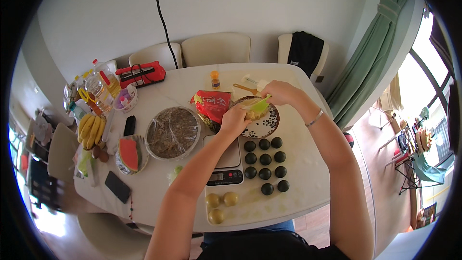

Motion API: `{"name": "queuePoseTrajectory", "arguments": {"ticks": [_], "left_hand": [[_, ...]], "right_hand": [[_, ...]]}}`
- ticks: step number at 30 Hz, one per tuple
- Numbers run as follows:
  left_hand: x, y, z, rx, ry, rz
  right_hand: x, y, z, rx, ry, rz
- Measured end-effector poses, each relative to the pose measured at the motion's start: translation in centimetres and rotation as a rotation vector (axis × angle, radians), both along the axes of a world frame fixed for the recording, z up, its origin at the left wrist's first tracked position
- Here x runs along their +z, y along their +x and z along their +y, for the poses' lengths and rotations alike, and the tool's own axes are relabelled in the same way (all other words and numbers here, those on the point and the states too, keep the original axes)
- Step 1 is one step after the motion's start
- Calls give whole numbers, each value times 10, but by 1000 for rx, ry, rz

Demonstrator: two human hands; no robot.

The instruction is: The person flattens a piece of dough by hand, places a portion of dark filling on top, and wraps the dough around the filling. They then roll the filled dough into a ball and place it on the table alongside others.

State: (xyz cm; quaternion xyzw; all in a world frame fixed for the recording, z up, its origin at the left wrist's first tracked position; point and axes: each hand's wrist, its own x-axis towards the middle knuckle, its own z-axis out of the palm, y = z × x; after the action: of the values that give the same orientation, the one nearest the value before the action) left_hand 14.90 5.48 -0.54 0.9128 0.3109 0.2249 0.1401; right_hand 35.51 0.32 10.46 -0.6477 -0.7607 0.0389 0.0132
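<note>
Over a white bowl with a dark floral pattern and brown rim [263,128], my left hand [235,118] grips a see-through container [246,107] holding yellowish paste [255,115]. Whether the container is a bag or a firm vessel I cannot tell. My right hand [279,93] holds a lime-green spatula or scraper [260,106], its blade against the paste. Rows of dark green-black balls [265,159] lie below the bowl. Left of them is a digital kitchen scale [225,177], partly under my left forearm. Three yellow-brown balls [216,216] sit near the table's front edge.
A red food packet [213,106] stands left of the bowl. Behind it are a small orange-capped bottle [215,80] and a brown spatula [245,88]. Further left are a film-covered bowl of brown filling [174,133], watermelon [129,154], bananas [90,130], oil bottles [96,88] and a phone [117,186].
</note>
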Motion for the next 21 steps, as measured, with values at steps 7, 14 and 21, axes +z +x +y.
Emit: {"name": "queuePoseTrajectory", "arguments": {"ticks": [7,14,21], "left_hand": [[1,-6,1,46,110,-26],[0,-4,1,77,58,2],[-4,0,3,65,37,-38]], "right_hand": [[5,-18,31,27,-138,-95],[0,-42,41,108,-71,-187],[-16,-65,56,203,-17,-244]]}}
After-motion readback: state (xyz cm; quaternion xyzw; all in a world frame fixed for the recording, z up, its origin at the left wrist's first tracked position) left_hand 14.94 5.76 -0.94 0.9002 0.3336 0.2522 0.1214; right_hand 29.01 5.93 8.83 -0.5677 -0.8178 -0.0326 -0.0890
